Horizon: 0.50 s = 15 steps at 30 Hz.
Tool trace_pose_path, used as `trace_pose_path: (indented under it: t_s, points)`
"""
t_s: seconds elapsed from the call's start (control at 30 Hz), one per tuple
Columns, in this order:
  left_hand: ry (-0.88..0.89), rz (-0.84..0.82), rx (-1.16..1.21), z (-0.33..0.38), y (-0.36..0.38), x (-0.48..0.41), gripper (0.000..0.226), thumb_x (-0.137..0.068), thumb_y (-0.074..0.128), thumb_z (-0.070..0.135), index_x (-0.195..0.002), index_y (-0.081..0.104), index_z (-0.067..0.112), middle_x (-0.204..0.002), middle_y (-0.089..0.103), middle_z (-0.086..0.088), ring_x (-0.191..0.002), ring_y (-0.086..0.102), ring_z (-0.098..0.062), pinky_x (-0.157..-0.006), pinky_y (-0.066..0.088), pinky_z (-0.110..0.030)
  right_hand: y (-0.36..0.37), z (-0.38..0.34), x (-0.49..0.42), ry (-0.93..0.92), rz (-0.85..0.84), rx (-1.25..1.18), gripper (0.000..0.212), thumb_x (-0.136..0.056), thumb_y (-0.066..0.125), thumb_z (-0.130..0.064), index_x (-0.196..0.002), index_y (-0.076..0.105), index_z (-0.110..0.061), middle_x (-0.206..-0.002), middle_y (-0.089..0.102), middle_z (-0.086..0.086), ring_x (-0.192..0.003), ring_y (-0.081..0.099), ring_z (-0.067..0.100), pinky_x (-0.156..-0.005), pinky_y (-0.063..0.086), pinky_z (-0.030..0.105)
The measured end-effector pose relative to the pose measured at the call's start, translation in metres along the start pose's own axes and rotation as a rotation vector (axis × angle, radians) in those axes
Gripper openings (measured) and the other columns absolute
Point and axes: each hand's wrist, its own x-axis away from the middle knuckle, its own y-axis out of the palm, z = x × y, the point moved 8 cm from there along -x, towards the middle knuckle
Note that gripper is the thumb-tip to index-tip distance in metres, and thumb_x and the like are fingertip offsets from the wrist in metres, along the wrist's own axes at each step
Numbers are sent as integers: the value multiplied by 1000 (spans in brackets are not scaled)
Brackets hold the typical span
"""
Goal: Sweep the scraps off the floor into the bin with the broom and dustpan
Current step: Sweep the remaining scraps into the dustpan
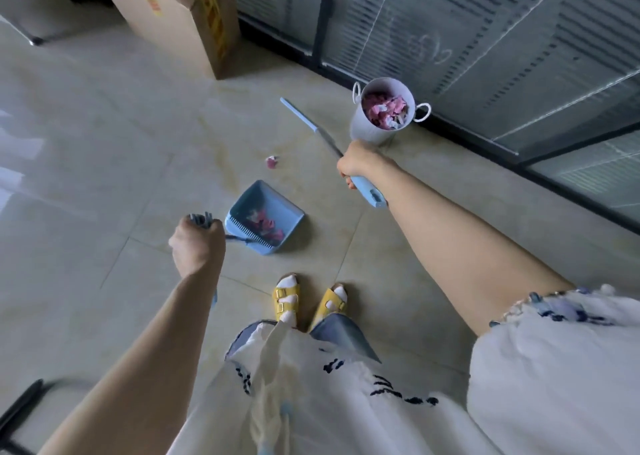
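Head view: a person stands over a pale tiled floor (104, 136), both hands occupied. The left hand (197, 243) is closed around the top of the upright handle of a blue dustpan (268, 212), which rests on the floor just ahead and to the right of that hand, a small heap of pink and white scraps lying in its tray. The right hand (358, 164) is clenched near the upper end of the broom (313, 127) handle, the shaft angling up and away to the left. One pink scrap (272, 161) lies loose on the floor between the two hands, beyond the dustpan's mouth. The white bin (384, 112), already holding scraps, stands just beyond the right hand, against the glass wall (485, 39).

Done well, the next stroke would likely draw that last scrap toward the pan with its lip pressed flat to the tile, so nothing slides beneath.

The broom's bristles cannot be made out; motion blur softens the shaft. A cardboard box (180, 18) is cut off at the top edge.
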Motion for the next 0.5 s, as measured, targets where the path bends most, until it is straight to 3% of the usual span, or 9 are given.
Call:
trace_pose_path:
  t_s: [0.1,0.17,0.27,0.37,0.4,0.5]
  points:
    - [5,2,-8,5,8,1,17,-82,50,16,-84,58,1,-88,62,-23,-82,57,-39,-73,47,-39,23,-13,-11,-41,-57,177,20,-90,43,-2,-104,57,-4,-30,53,2,-46,56,17,-54,49,28]
    - [1,-2,-15,6,12,2,12,-84,49,15,-84,54,5,-85,57,-17,-77,50,-34,-68,40,-33,43,-14,-7,-59,-123,277,19,-93,40,-2,-103,56,-5,-46,58,4,-47,54,17,-54,47,26]
    - [-1,-3,2,8,13,-2,9,-85,48,15,-81,52,8,-83,55,-13,-74,47,-32,-67,38,-31,71,-12,16,-84,-220,428,5,-93,50,-2,-93,48,-7,-64,55,5,-47,49,15,-42,43,23]
    - [-7,-4,0,9,16,-1,8,-83,47,14,-79,51,8,-82,54,-14,-73,47,-33,-66,38,-32,87,-10,35,-146,-286,572,20,-92,55,-2,-76,44,-6,-84,58,11,-42,42,17,-21,27,13]
    - [-10,-8,-3,9,18,1,7,-82,47,13,-80,51,8,-82,54,-14,-73,47,-33,-66,38,-32,89,-9,40,-156,-315,599,19,-92,54,-2,-77,44,-5,-84,62,11,-37,45,18,-23,29,13]
    - [-17,-14,3,11,22,7,13,-81,46,13,-83,55,4,-85,58,-18,-76,51,-36,-68,42,-34,79,-2,54,-102,-372,507,23,-90,50,-3,-69,43,-7,-54,59,6,-33,52,14,-43,46,21]
